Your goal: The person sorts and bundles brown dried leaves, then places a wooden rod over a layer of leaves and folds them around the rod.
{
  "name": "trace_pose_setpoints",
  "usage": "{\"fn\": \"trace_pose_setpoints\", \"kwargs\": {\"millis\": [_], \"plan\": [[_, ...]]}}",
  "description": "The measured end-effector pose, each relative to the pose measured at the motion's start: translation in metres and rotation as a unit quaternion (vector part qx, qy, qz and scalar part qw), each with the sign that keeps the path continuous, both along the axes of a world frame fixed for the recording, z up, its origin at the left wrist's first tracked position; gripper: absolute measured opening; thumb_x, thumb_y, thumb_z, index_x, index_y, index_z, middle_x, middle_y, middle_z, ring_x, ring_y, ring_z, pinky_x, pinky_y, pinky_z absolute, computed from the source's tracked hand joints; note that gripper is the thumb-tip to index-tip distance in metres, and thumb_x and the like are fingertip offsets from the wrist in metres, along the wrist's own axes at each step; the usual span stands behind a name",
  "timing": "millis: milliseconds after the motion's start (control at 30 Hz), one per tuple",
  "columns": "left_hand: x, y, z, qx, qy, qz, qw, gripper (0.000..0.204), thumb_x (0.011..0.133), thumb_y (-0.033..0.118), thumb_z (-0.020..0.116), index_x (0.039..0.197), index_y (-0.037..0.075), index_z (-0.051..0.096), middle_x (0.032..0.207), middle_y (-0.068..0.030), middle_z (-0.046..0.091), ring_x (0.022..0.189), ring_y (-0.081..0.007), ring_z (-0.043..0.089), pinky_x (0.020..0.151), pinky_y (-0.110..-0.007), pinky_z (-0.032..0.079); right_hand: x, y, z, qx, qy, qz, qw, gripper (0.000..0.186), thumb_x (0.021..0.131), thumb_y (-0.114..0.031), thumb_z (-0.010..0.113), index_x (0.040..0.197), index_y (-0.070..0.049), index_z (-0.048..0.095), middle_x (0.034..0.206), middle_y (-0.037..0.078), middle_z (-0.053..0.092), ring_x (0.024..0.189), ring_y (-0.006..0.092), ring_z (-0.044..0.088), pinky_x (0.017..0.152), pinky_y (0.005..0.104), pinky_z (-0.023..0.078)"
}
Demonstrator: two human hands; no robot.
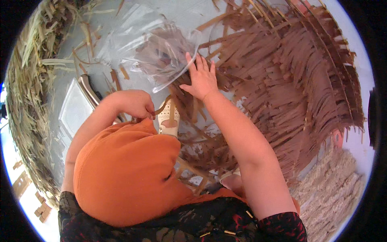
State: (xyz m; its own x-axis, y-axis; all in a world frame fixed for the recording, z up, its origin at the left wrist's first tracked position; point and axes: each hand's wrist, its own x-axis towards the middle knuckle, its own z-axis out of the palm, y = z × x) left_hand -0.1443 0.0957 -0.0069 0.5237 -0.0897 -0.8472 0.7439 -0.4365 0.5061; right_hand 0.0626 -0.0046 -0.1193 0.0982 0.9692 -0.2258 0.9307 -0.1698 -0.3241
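My left hand (139, 104) is closed in a pinch above my orange-covered knee. A narrow brown strip (164, 104) runs from its fingertips and curves toward my cream shoe (167, 117). My right hand (201, 80) is stretched out with fingers spread, resting at the near right edge of a clear plastic bag (161, 56). Brown strips show through the crumpled plastic; whether they lie in it or under it I cannot tell. More brown strips (186, 101) lie below my right palm.
A large heap of brown dried strips (278, 80) fills the right side. Pale green-tan strips (30, 80) hang along the left. A curved metal bar (90, 92) and a light flat panel (74, 109) are beside my left forearm. Coarse beige material (330, 185) lies at lower right.
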Motion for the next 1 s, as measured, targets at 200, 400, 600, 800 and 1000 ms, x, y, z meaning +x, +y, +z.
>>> {"fn": "trace_pose_setpoints", "kwargs": {"millis": [200,400,600,800,1000], "plan": [[0.027,0.009,0.111,-0.043,-0.183,0.017,0.982,0.023,0.088,0.024,0.065,0.095,0.004,0.073,0.075,-0.0111,0.07,0.065,-0.0217,0.067,0.06,-0.032,0.05,0.005,-0.046,0.073,0.16,0.365,0.001,0.917,0.053,0.089,-0.034,0.065,0.133,-0.007,0.053,0.132,0.017,0.055,0.125,0.031,0.048,0.107,0.0436,0.034],[0.094,-0.006,0.122,-0.087,-0.233,0.065,0.966,0.035,0.091,0.028,0.064,0.112,-0.001,0.066,0.089,-0.0146,0.07,0.08,-0.022,0.068,0.07,-0.03,0.051,0.046,-0.124,0.164,0.036,0.523,-0.011,0.852,0.024,0.095,-0.025,0.06,0.103,-0.002,0.065,0.086,0.0,0.062,0.081,0.0063,0.056,0.072,0.0245,0.049],[0.16,-0.075,0.073,0.11,-0.221,-0.182,0.952,0.048,0.091,0.039,0.06,0.12,0.001,0.061,0.108,-0.0193,0.067,0.101,-0.0328,0.064,0.086,-0.041,0.05,0.156,-0.281,0.056,0.035,0.311,-0.563,0.765,0.031,0.098,-0.031,0.054,0.097,-0.001,0.064,0.062,-0.001,0.049,0.051,0.0116,0.045,0.051,0.0258,0.04],[0.163,-0.191,-0.086,0.183,-0.02,-0.221,0.958,0.059,0.082,0.046,0.067,0.119,0.0,0.06,0.113,-0.022,0.064,0.106,-0.035,0.062,0.091,-0.042,0.049,0.099,-0.467,-0.128,-0.366,0.209,-0.424,0.802,0.023,0.086,-0.014,0.051,0.08,0.002,0.067,0.081,0.018,0.066,0.071,0.0295,0.065,0.062,0.0444,0.05],[0.12,-0.274,-0.166,0.222,-0.06,0.207,0.951,0.056,0.082,0.025,0.067,0.13,0.002,0.049,0.118,-0.0222,0.062,0.107,-0.0348,0.061,0.092,-0.042,0.048,0.035,-0.365,-0.064,-0.251,0.197,-0.522,0.791,0.033,0.084,-0.02,0.051,0.107,-0.001,0.066,0.11,0.025,0.065,0.107,0.04,0.061,0.092,0.0456,0.048]]}}
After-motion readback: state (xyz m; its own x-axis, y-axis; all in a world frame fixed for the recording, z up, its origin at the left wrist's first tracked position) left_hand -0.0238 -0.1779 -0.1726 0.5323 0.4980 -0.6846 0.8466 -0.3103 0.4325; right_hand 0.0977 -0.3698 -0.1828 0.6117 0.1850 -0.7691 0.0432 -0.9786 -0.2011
